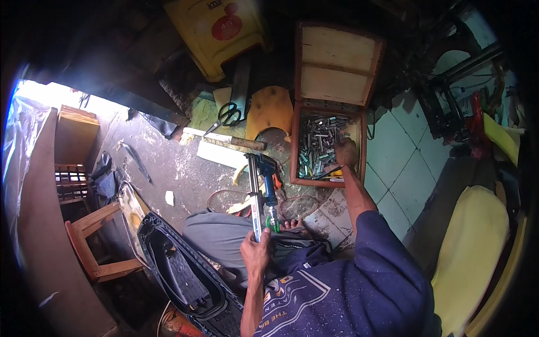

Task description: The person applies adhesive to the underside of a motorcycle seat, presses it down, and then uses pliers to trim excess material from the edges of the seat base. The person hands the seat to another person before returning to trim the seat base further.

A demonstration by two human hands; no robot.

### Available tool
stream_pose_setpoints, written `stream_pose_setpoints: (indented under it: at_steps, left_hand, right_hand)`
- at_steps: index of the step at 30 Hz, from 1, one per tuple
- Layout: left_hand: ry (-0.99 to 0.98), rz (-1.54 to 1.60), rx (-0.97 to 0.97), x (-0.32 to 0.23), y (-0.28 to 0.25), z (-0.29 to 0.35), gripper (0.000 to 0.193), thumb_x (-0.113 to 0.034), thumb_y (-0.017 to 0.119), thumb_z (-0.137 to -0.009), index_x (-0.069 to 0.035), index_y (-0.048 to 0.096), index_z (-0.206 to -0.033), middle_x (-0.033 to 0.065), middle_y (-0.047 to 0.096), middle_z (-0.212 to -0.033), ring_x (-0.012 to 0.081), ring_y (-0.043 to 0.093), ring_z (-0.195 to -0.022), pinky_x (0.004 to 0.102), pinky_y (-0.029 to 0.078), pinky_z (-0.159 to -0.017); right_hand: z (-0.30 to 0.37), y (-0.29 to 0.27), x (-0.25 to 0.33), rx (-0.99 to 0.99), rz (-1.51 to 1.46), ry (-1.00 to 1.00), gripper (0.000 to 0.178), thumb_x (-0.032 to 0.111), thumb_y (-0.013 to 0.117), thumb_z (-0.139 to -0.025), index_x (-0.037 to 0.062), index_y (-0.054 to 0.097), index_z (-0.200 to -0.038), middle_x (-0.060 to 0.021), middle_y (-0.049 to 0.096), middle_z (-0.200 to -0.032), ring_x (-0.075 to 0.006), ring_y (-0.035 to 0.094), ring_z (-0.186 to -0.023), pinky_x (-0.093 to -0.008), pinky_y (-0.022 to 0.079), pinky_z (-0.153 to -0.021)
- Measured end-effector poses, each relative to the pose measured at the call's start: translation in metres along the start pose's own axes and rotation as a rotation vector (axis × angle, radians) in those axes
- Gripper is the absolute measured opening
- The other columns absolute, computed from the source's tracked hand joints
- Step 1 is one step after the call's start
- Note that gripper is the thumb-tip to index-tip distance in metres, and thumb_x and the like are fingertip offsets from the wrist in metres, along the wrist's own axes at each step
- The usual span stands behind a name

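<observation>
My left hand (255, 254) is closed around the lower end of the long silver magazine of a blue air staple gun (268, 188). The tool stands nearly upright above my lap, with a green fitting at its lower end. My right hand (346, 153) reaches into an open wooden box (293, 147), its fingers curled down over a heap of metal staple strips (321, 140). Whatever lies between those fingertips is hidden. The box's hinged lid (337, 62) leans back, raised.
Scissors (227, 115), a wooden stick (241, 142) and an orange-yellow pad (269, 111) lie ahead. A yellow plastic stool (216, 33) is at the top. On the left are a black seat base (182, 269) and a wooden frame (90, 247); yellow foam (471, 253) stands right.
</observation>
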State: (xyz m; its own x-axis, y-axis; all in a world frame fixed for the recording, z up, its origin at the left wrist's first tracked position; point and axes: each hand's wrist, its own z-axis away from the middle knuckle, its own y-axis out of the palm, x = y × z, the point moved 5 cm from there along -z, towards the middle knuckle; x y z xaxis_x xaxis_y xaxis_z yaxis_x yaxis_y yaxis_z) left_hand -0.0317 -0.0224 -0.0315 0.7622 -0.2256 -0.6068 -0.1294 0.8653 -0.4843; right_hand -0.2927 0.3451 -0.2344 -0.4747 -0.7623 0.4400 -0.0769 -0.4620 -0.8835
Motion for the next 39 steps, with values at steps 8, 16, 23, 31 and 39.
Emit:
stream_pose_setpoints:
  at_steps: [8, 16, 23, 31, 39]
  left_hand:
    - [0.025, 0.034, -0.017, -0.014, -0.007, 0.002, 0.042, -0.037, 0.075, -0.094, 0.005, 0.07, -0.094, 0.0061, 0.064, -0.062, 0.0118, 0.057, -0.055, 0.0337, 0.048, -0.054]
    - [0.024, 0.027, -0.021, -0.01, -0.009, 0.005, 0.044, -0.039, 0.075, -0.094, 0.005, 0.07, -0.092, 0.008, 0.064, -0.061, 0.0153, 0.059, -0.055, 0.0356, 0.048, -0.055]
    - [0.088, -0.069, -0.077, -0.005, -0.007, 0.003, 0.05, -0.044, 0.075, -0.09, 0.005, 0.07, -0.091, 0.0158, 0.063, -0.061, 0.0224, 0.06, -0.056, 0.0419, 0.049, -0.058]
    - [0.391, -0.233, -0.154, -0.011, 0.008, 0.018, 0.046, -0.046, 0.074, -0.093, -0.003, 0.061, -0.08, 0.019, 0.061, -0.057, 0.0397, 0.064, -0.053, 0.0486, 0.048, -0.053]
    - [0.528, -0.332, -0.23, -0.006, 0.012, 0.027, 0.042, -0.046, 0.072, -0.094, -0.008, 0.059, -0.084, 0.0213, 0.062, -0.057, 0.0437, 0.065, -0.052, 0.0522, 0.048, -0.048]
  right_hand:
    - [0.011, -0.019, 0.008, -0.161, -0.487, -0.024, 0.034, 0.017, 0.072, -0.085, 0.0088, 0.071, -0.118, -0.0083, 0.072, -0.092, -0.0264, 0.07, -0.081, -0.0403, 0.055, -0.079]
    - [0.016, -0.051, 0.027, -0.091, -0.859, -0.113, 0.031, 0.011, 0.069, -0.09, 0.0063, 0.072, -0.121, -0.003, 0.069, -0.097, -0.0129, 0.063, -0.087, -0.0288, 0.051, -0.08]
    - [0.029, -0.065, 0.055, 0.068, -1.113, -0.046, 0.027, 0.013, 0.07, -0.098, 0.0058, 0.069, -0.124, -0.0042, 0.072, -0.104, -0.0138, 0.069, -0.089, -0.028, 0.055, -0.081]
    - [0.15, -0.063, 0.206, 0.539, -0.855, -0.452, 0.025, 0.02, 0.072, -0.097, 0.0085, 0.071, -0.12, -0.0084, 0.076, -0.097, -0.0173, 0.074, -0.086, -0.0337, 0.06, -0.073]
    - [0.17, -0.093, 0.238, 0.341, -0.516, -0.639, 0.022, 0.018, 0.067, -0.097, 0.006, 0.069, -0.115, -0.0174, 0.074, -0.107, -0.0354, 0.073, -0.096, -0.0423, 0.057, -0.085]
